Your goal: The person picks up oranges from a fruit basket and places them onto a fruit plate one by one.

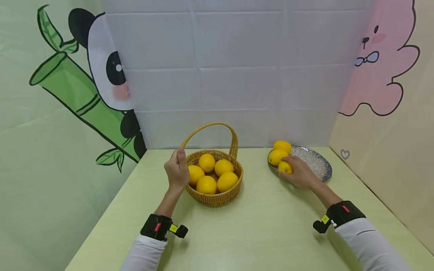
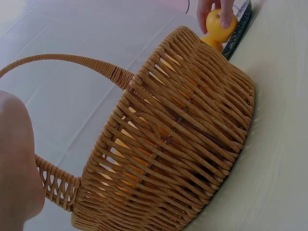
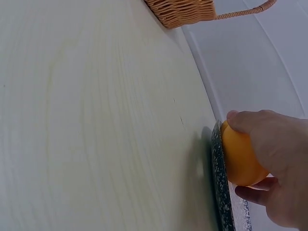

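Observation:
My left hand grips the handle of a round woven wicker basket, at its left side. Several yellow-orange fruits lie inside the basket. Over on the right, my right hand holds a similar round fruit between thumb and fingers at the near left rim of a speckled plate with a dark blue edge. Two more fruits sit beside it on the plate's left part. Through the weave, the left wrist view shows the basket's fruits only in slivers.
Everything stands on a pale green-yellow table. A whitish wall panel rises along its back edge. Side panels bear a painted panda with bamboo on the left and a pink animal on the right.

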A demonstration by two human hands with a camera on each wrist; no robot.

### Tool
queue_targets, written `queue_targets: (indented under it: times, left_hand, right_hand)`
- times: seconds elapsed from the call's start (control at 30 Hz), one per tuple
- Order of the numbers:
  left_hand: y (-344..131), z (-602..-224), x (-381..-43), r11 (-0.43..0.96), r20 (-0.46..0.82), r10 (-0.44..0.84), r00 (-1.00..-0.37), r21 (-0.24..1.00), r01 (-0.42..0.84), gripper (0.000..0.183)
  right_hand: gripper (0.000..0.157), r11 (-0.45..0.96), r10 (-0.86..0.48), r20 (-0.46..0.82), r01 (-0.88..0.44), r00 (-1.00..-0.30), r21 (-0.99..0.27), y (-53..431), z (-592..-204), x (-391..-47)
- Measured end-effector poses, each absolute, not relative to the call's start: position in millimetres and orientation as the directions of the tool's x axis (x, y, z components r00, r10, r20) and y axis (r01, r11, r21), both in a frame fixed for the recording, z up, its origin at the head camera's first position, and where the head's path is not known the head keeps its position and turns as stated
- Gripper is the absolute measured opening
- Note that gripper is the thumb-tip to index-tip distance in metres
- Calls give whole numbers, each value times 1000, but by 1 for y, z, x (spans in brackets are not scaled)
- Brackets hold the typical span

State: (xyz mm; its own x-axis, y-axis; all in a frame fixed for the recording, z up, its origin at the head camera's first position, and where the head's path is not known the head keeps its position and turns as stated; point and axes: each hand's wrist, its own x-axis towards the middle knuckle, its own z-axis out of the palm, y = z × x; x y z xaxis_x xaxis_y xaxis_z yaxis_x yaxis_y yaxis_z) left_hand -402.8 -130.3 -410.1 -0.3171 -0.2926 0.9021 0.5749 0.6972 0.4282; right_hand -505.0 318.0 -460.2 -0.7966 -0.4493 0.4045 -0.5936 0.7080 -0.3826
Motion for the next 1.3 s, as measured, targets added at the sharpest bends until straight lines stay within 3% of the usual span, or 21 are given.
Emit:
queue_targets:
  times: [0.7, 0.9, 1.13, 1.3]
  left_hand:
    - [-135, -416, -410, 689, 894, -303, -331, 445, 572, 59]
    - [-135, -415, -411, 687, 900, -292, -324, 433, 583, 57]
    - [-134, -414, -411, 689, 897, -296, -328, 438, 577, 58]
    - [-134, -416, -411, 692, 893, -302, -334, 446, 567, 59]
  right_hand:
    - [74, 729, -480, 370, -596, -796, -336, 321, -453, -500]
    - [74, 724, -487, 418, -622, -767, -298, 319, -445, -496]
    - [70, 683, -521, 504, -691, -689, -238, 308, -431, -490]
    - [72, 672, -527, 504, -699, -684, -246, 295, -420, -480]
